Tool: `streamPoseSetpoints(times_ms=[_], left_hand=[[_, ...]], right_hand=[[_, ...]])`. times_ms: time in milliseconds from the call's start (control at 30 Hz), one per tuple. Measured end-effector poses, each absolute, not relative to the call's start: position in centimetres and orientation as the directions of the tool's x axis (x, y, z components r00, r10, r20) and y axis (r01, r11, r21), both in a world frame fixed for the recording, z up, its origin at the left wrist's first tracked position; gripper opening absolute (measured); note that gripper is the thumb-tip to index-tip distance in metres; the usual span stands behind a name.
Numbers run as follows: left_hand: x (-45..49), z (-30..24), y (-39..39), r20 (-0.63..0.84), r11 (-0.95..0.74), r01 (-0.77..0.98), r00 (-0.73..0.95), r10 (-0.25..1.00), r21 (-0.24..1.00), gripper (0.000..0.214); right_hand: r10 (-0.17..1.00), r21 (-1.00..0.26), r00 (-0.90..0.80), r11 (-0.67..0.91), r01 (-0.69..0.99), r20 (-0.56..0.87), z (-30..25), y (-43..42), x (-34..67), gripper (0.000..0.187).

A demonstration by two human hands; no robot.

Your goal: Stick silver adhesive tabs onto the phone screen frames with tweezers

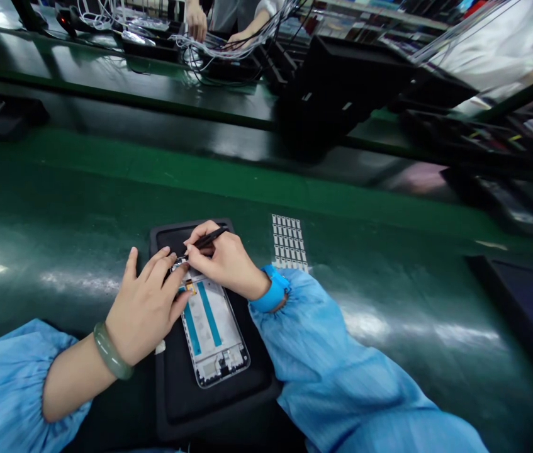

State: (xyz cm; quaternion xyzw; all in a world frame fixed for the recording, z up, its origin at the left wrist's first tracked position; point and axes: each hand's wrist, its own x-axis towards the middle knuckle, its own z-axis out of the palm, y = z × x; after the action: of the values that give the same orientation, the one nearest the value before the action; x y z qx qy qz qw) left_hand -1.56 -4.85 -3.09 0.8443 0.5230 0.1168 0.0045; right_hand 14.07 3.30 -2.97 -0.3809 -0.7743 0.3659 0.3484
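A phone frame (216, 324) with two blue strips along its silvery inside lies in a black tray (172, 396). My right hand (223, 261) is closed around black tweezers (212, 237), whose tip points at the upper end of the frame. What the tip touches is hidden by my fingers. My left hand (148, 302) rests over the frame's upper left edge, fingers spread and pressing lightly there. A small orange flex piece (190, 287) shows just beside its fingertips.
A sheet of small stickers (289, 242) lies right of the tray on the green table (374, 251). More dark trays stand at the right (521, 302) and far left (2, 119). Across the bench, another person's hands (197, 22) are near tangled cables (242, 50).
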Motion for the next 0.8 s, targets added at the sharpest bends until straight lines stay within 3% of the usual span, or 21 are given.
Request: streamPoseSetpoints(times_ms=[333, 567, 633, 800], left_hand=[[-1.6, -3.2, -4.8, 0.184, -0.443, 0.886, 0.417, 0.89, 0.137, 0.034], [-1.6, -3.3, -4.9, 0.181, -0.446, 0.888, 0.423, 0.888, 0.109, 0.032], [-1.6, -3.3, -4.9, 0.176, -0.448, 0.888, 0.427, 0.887, 0.103, 0.033], [-1.6, -3.2, -4.8, 0.158, -0.445, 0.889, 0.427, 0.891, 0.106, 0.035]], right_hand=[[0.827, -0.777, -0.484, 0.496, 0.389, 0.285, -2.7, 3.5, 14.3, 0.008], [0.634, -0.537, -0.69, 0.739, 0.407, 0.349, -1.6, 2.6, 13.7, 0.01], [0.639, -0.572, -0.699, 0.719, 0.394, 0.322, -1.5, 2.8, 13.8, 0.011], [0.857, -0.852, -0.462, 0.406, 0.331, 0.229, -2.4, 4.0, 14.9, 0.004]])
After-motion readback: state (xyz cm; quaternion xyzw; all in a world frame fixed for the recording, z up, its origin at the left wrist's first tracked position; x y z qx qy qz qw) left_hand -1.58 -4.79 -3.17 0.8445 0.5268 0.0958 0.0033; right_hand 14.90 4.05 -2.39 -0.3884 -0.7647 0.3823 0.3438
